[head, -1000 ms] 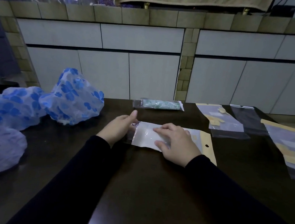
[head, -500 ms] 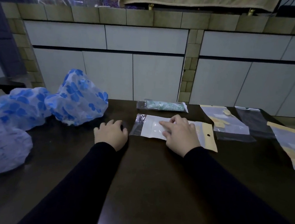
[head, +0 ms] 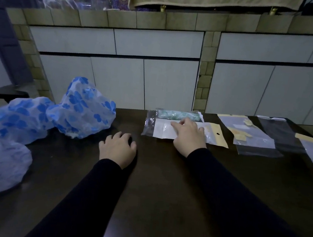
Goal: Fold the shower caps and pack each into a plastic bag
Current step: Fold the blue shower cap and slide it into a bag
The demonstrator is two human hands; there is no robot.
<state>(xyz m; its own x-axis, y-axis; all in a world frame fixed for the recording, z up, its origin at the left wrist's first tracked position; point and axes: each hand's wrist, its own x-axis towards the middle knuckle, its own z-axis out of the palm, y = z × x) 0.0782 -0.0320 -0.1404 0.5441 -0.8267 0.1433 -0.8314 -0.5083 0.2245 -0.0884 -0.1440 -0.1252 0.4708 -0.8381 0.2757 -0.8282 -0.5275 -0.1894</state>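
At frame centre, the right hand (head: 189, 135) pressed flat, fingers extended, on a packed plastic bag (head: 171, 132) lying on the tabletop (head: 165, 176). The left hand (head: 118, 146) rested loosely curled, holding nothing. Packing this one looked finished; next probably meant reaching left for a blue-flowered shower cap (head: 82, 108).

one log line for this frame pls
stage: bag packed | right hand: flat on packed bag | left hand: on table | unfolded caps: left
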